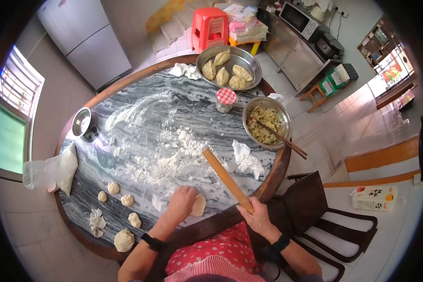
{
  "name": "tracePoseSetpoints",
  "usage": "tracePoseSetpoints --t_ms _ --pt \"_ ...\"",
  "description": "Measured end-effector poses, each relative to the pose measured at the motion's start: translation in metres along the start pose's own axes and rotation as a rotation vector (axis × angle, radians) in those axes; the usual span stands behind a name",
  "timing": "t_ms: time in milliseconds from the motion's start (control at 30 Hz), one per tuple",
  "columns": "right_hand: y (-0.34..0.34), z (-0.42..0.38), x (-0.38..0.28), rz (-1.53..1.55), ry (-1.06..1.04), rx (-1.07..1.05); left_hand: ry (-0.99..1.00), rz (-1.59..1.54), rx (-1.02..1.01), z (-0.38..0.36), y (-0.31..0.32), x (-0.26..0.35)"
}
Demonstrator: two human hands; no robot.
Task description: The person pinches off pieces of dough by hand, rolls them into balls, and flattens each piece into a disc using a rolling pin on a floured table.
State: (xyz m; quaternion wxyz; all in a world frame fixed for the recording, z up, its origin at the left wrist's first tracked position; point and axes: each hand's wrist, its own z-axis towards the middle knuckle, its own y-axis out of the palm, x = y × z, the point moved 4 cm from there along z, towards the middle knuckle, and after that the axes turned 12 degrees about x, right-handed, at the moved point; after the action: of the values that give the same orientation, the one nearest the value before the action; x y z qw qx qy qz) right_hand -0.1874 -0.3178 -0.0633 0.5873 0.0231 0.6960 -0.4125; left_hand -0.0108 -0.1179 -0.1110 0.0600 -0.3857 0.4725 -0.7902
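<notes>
My right hand (256, 215) is wrapped round the lower end of a wooden rolling pin (226, 178), which slants up and left over the table. Beside a flat round piece of dough (199, 206) is my left hand (183, 201), its fingers bent and close together on the floured marble; what they hold, if anything, is hidden. Several small dough lumps (127, 200) lie left of it, with a larger dough ball (124, 240) near the table's edge. Loose flour (169, 162) covers the middle of the marble table (150, 101).
Folded dumplings lie in a metal tray (203, 58) at the back. A bowl of filling (266, 123) with chopsticks (286, 140) and a jar (225, 104) stand at the right. Crumpled tissue (247, 159), a flour bag (66, 169) and a small metal bowl (81, 122) are around. A dark chair (310, 202) stands right.
</notes>
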Motion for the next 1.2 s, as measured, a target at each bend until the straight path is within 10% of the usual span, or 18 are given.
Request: tracePoseSetpoints --t_ms 200,267,567,733,1067,1133,1200 --pt "-0.008 -0.014 -0.004 0.049 0.052 0.044 -0.348 -0.423 -0.348 -0.019 -0.008 -0.007" --pt "-0.006 -0.018 -0.004 0.023 0.036 0.037 -0.661 -0.851 -0.056 -0.032 0.007 -0.034" --pt "0.004 -0.010 -0.010 0.039 0.045 -0.024 -1.201 -1.440 0.071 -0.024 -0.013 0.019" --pt "0.019 -0.004 -0.008 -0.030 -0.160 -0.044 -1.393 -1.090 0.455 -0.075 0.024 -0.007" --pt "0.060 0.005 0.013 -0.321 -0.607 -0.280 -1.281 -0.766 0.543 -0.088 -0.025 0.007" --pt "0.059 0.015 0.011 -0.353 -0.625 -0.292 -0.663 -0.202 0.393 -0.072 -0.046 0.012" --pt "0.060 0.018 0.012 -0.395 -0.585 -0.333 -0.481 0.097 0.191 -0.058 -0.034 0.003"
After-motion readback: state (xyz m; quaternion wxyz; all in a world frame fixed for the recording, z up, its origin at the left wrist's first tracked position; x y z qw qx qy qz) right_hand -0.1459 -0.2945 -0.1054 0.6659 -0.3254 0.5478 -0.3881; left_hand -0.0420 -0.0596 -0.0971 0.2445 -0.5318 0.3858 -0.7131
